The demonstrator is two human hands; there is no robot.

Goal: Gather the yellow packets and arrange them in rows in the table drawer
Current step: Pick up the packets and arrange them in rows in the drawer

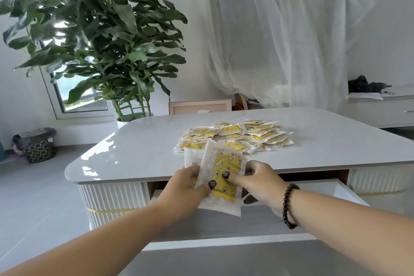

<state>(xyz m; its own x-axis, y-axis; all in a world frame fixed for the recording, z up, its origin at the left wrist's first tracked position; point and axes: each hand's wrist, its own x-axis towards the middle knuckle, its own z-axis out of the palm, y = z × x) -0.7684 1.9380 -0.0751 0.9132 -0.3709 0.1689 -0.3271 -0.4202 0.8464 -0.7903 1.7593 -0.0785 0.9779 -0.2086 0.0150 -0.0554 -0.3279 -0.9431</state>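
A small stack of yellow packets (224, 177) in clear wrappers is held upright over the open table drawer (246, 224). My left hand (183, 188) grips the stack from the left, thumb on its front. My right hand (259, 179) grips it from the right, thumb on the yellow print. A loose pile of several more yellow packets (237, 135) lies on the white tabletop (134, 150) just behind my hands. The drawer is pulled out toward me and its grey floor shows bare in front of the stack.
A tall potted plant (100, 36) stands left of the table. A draped white sheet (291, 36) covers furniture behind it. A patterned basket (39, 149) sits on the floor at the far left. A white sideboard (380, 107) stands at the right.
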